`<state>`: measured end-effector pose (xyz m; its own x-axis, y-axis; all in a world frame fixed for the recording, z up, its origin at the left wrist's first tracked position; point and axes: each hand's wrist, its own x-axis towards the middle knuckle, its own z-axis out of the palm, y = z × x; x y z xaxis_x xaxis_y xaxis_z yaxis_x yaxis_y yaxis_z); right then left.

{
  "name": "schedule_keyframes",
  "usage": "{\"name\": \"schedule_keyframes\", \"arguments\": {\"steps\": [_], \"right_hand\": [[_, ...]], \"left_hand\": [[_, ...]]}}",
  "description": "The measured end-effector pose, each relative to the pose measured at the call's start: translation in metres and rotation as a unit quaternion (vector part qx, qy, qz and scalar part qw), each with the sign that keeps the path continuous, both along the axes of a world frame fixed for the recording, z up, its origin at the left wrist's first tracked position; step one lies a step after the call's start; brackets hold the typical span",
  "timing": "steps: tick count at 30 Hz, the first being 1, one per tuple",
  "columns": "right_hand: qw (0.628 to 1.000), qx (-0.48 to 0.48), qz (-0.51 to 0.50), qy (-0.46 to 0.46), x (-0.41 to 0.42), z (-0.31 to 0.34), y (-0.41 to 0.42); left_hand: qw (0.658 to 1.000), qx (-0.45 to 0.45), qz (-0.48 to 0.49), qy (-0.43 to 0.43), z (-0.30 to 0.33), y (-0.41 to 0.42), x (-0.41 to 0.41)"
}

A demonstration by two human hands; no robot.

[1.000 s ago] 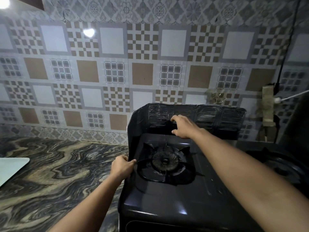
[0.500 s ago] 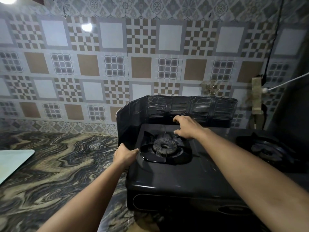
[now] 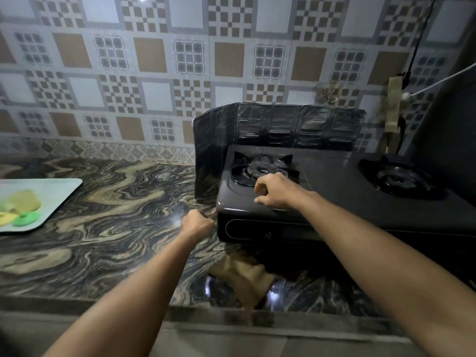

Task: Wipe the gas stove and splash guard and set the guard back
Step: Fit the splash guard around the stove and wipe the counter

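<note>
Tray [image 3: 64, 194] cut off at left; contents blurred.

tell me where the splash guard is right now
In the head view, the splash guard stands upright right of centre, wrapped round the back and left side of the gas stove, against the tiled wall.

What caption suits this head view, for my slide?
Splash guard stands around the gas stove; both hands hover nearby.
</note>
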<state>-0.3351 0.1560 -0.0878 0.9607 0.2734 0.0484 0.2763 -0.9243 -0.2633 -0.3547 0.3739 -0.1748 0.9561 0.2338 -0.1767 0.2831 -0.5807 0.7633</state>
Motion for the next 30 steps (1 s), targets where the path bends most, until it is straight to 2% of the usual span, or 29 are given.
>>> {"name": "schedule_keyframes", "arguments": {"steps": [8,15,17,23,30], "right_hand": [[0.998,-0.016,0.011,0.063,-0.069,-0.067,0.024],[0.982,-0.073,-0.074,0.16,-0.093,-0.134,0.02],[0.977,-0.062,-0.101,0.177,-0.096,-0.147,0.015],[0.981,-0.01,-0.155,0.118,-0.099,-0.16,0.014],[0.985,0.036,-0.145,0.092,-0.103,-0.156,0.013]], "left_hand": [[0.997,0.014,-0.035,0.072,-0.058,0.004,-0.058],[0.995,-0.01,-0.042,0.085,-0.075,-0.004,-0.067],[0.996,-0.014,-0.034,0.081,-0.077,-0.005,-0.066],[0.997,-0.011,0.027,0.076,-0.086,-0.006,-0.06],[0.996,-0.004,0.006,0.093,-0.089,-0.01,-0.065]]}}
